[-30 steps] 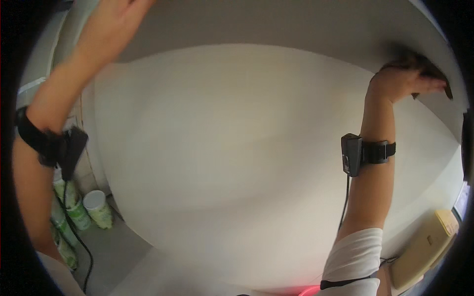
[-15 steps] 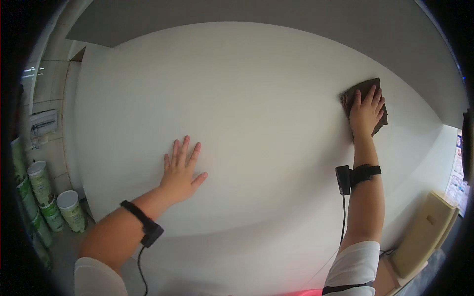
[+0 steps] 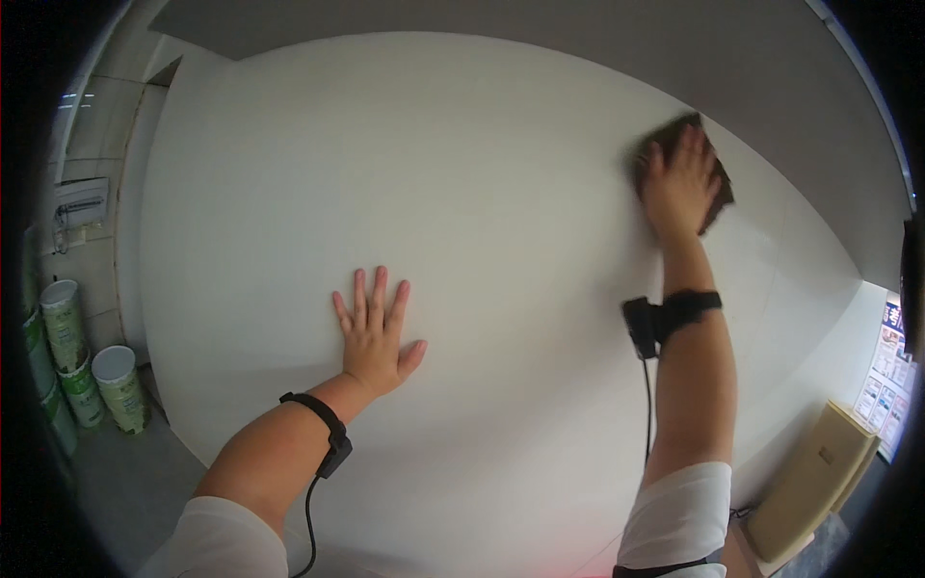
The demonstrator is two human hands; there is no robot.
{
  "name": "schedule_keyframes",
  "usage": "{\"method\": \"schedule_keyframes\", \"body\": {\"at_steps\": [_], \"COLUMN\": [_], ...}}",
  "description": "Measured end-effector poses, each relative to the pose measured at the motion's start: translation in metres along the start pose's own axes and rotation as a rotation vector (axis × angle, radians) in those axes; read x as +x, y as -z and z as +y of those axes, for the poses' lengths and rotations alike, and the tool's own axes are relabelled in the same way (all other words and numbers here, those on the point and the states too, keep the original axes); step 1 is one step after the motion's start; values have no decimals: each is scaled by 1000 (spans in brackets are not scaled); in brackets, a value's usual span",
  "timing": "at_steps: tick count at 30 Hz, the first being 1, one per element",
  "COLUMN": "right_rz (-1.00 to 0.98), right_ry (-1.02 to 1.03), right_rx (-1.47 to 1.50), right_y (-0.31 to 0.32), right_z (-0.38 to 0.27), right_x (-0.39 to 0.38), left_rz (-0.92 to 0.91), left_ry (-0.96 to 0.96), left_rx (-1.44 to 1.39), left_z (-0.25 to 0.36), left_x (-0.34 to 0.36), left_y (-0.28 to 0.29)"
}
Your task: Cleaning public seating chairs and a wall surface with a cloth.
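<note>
My left hand [image 3: 374, 337] lies flat on a broad white surface [image 3: 482, 289], its fingers spread and nothing in it. Up at the far right, my right hand [image 3: 680, 185] presses a folded dark brown cloth [image 3: 713, 207] against the same surface. The fingers of that hand stretch over the cloth, which is slightly blurred. The cloth's top corner reaches the lower edge of a dark grey panel [image 3: 462, 19]. Both forearms wear black straps with small cabled boxes.
Several green-and-white canisters [image 3: 120, 390] with pale lids stand at the left by a tiled wall [image 3: 96, 275]. At the lower right is a beige boxy object [image 3: 805, 482], beside a printed poster [image 3: 885, 385]. The grey panel spans the top.
My right hand and the cloth have moved up and left, to the grey panel's edge. The left hand remains flat on the surface, slightly further right in view. The view has shifted a little.
</note>
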State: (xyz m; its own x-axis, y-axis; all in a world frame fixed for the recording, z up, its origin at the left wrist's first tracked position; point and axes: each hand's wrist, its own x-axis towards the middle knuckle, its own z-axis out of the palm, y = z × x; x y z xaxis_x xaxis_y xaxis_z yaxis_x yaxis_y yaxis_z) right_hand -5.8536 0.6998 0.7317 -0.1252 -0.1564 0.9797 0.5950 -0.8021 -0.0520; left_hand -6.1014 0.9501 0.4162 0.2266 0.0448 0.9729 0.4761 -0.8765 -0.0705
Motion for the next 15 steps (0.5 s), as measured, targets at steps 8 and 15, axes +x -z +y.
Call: {"method": "schedule_keyframes", "body": {"at_steps": [8,15], "right_rz": [-68,-296], "right_ry": [262,700], "right_rx": [168,657], "right_y": [9,41], "right_z": [-208,-322], "right_x": [-5,-103], "left_rz": [-204,-126], "left_ry": [40,94], "left_rx": [-425,-481], "left_z": [-6,-15], "left_x": [9,-10], "left_y": [87,162]}}
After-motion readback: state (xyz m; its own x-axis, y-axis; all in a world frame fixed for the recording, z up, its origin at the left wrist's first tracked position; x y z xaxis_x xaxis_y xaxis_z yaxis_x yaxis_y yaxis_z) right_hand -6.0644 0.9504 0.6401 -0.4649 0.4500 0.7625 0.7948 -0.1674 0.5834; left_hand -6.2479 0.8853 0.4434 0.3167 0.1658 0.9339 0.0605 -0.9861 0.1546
